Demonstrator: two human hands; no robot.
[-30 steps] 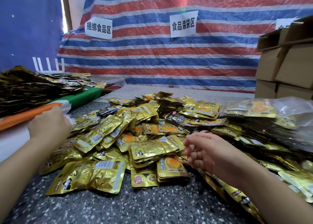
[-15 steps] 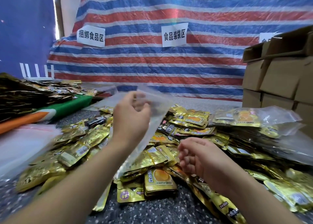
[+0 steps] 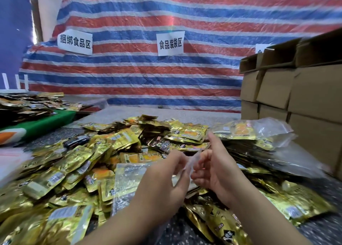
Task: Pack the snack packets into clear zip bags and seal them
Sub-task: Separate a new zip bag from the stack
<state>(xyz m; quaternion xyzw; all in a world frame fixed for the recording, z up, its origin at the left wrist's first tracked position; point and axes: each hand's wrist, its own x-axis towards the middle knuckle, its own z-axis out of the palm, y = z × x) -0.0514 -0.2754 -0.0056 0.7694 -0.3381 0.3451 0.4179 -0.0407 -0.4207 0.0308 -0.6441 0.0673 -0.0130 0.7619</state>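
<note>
Where a second ago the left hand [image 3: 162, 178] was out at the stack of empty bags on the left edge of the table [image 3: 185, 231], it has now carried one clear zip bag [image 3: 129, 181] in front of the body and brought it to the right hand [image 3: 214, 172]. Both hands meet at the bag's mouth: the left grip pinches one edge of the film and the right grip pinches the other, fingers curled, with the right forefinger sticking up. The bag hangs down and leftward from the pinch, draped over the heap of gold snack packets [image 3: 77, 163], and looks empty. That suggests the step in hand is prising the zip open, so filling has not started for this bag. Motion blur hides whether the mouth has parted yet. Filled bags [image 3: 259, 131] lie stacked on the right beside the cardboard boxes [image 3: 299, 100], so some of the packing is done, though many loose packets are left.
</note>
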